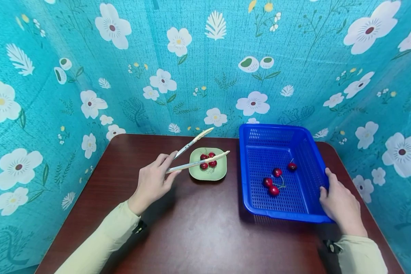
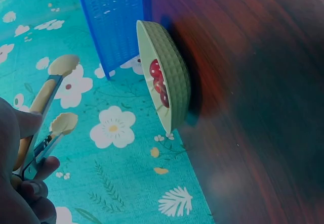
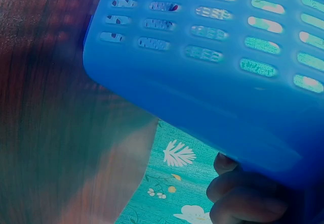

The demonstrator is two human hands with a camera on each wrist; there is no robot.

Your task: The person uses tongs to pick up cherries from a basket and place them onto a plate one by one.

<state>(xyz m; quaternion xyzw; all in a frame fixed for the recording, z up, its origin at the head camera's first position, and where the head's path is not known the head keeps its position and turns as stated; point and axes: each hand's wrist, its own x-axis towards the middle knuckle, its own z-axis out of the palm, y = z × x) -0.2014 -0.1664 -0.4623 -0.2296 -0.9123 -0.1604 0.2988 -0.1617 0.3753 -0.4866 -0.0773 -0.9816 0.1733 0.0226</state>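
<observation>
My left hand (image 1: 154,182) grips a pair of tongs (image 1: 185,166) with pale tips, its arms spread apart and nothing between them. In the head view the tongs reach over a small green bowl (image 1: 208,176) that holds several red cherries (image 1: 204,166). The left wrist view shows the tongs (image 2: 43,100) held at the side of the bowl (image 2: 177,82). My right hand (image 1: 340,203) holds the right rim of a blue plastic basket (image 1: 277,215), fingers curled over its edge. Inside the basket lie several cherries (image 1: 274,190), some with stems.
The dark brown wooden table (image 1: 198,228) carries the bowl and the basket. A turquoise flowered cloth (image 1: 198,76) hangs behind the table and along both sides. The basket stands to the right of the bowl, a narrow strip of table between them.
</observation>
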